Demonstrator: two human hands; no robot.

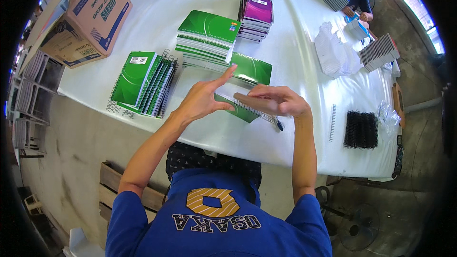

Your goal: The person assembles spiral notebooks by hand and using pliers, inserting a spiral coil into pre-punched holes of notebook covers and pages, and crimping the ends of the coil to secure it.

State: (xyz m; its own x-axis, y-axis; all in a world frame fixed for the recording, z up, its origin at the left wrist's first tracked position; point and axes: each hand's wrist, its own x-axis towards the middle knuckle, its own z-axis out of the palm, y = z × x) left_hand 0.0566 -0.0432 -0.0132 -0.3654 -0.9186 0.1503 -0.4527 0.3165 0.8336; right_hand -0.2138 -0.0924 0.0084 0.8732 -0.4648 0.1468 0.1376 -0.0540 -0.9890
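Left hand (202, 99): grip wide, fingers spread, palm against green spiral notebook (238, 107). Right hand (276, 101): flat over notebook's wire edge, pinch not visible. Notebook between both grips, above desk (295, 57) edge. Risk: unclamped notebook likely slips, wire spiral snags fingers.

- A green spiral-bound notebook (238, 108) sits between both hands, just above the near edge of the white table (295, 57).
- It is tilted, with its cover facing up and away from the person.
- Its wire coil runs along the lower right edge, slanting down to the right.
- Much of its cover is hidden by fingers.
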